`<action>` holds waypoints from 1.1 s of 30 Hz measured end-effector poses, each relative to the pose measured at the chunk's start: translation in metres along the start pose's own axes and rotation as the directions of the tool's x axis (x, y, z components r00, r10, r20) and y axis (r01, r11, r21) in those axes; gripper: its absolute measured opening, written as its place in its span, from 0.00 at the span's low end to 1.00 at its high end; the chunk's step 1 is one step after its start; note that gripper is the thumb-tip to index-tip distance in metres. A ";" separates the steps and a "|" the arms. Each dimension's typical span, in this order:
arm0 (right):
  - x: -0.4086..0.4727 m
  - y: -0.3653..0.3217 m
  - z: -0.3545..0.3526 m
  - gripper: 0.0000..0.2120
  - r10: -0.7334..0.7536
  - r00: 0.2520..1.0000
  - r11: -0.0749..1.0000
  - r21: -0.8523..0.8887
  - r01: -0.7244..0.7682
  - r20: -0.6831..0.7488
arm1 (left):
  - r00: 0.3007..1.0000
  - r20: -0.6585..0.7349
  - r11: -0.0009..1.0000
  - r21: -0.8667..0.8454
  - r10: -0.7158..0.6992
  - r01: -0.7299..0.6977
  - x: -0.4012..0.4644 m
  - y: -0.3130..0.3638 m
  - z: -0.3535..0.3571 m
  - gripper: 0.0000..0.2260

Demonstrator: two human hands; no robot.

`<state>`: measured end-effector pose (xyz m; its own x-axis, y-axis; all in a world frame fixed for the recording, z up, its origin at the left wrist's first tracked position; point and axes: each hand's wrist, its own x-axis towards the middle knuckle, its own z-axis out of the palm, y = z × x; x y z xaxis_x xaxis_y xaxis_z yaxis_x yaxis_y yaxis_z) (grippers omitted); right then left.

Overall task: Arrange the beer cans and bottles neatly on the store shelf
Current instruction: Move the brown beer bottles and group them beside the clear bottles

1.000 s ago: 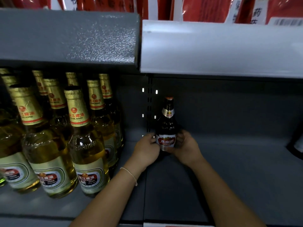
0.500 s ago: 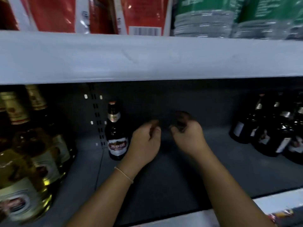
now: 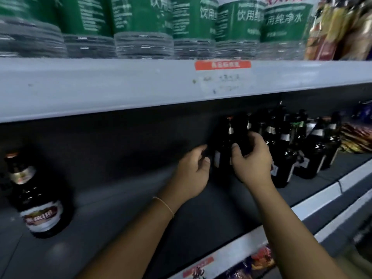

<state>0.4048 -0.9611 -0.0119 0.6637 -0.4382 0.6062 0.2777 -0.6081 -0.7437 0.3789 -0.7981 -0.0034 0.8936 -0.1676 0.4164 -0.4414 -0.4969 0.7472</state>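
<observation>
A dark beer bottle (image 3: 225,146) stands upright, neck up, toward the back of the grey shelf (image 3: 120,208), at the left end of a cluster of dark bottles (image 3: 291,146). The right hand (image 3: 251,160) curls its fingers round the bottle's shoulder; the left hand (image 3: 194,172) has fingers curled at its left side, though contact is hard to judge in the shadow. Its label is blurred. Well apart, near the shelf's left edge, a lone dark bottle (image 3: 34,196) stands upright with an unreadable red-and-white label. Above, green-labelled water bottles (image 3: 237,23) read "饮用纯净水".
</observation>
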 end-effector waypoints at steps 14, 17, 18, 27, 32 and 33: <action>0.076 0.062 0.008 0.21 0.250 0.966 0.967 -0.074 -0.246 0.063 | 0.996 0.086 0.999 0.049 -0.005 0.000 0.012 0.003 0.041 0.20; 0.071 0.063 0.010 0.21 0.220 0.975 0.975 -0.045 -0.218 0.034 | 0.996 0.083 0.998 0.064 -0.024 0.018 0.006 -0.002 0.039 0.20; 0.067 0.061 0.011 0.21 0.196 0.980 0.980 -0.037 -0.195 0.026 | 0.996 0.081 0.997 0.067 -0.029 0.023 0.004 -0.004 0.038 0.20; 0.009 -0.001 -0.007 0.16 -0.017 0.989 0.972 0.236 -0.018 0.147 | 0.995 0.062 0.994 0.078 -0.081 0.076 -0.024 -0.022 0.005 0.23; -0.030 -0.066 -0.005 0.10 -0.018 0.927 0.855 0.487 -0.180 0.375 | 0.984 0.107 0.990 0.002 -0.140 0.140 -0.050 -0.034 -0.037 0.29; -0.039 -0.075 -0.002 0.10 -0.024 0.911 0.831 0.514 -0.210 0.412 | 0.978 0.136 0.985 -0.048 -0.159 0.167 -0.057 -0.036 -0.046 0.31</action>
<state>0.3571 -0.8995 0.0211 0.8839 -0.1123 0.4540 0.4483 -0.0731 -0.8909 0.3404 -0.7315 -0.0303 0.9551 -0.2009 0.2177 -0.2894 -0.4766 0.8301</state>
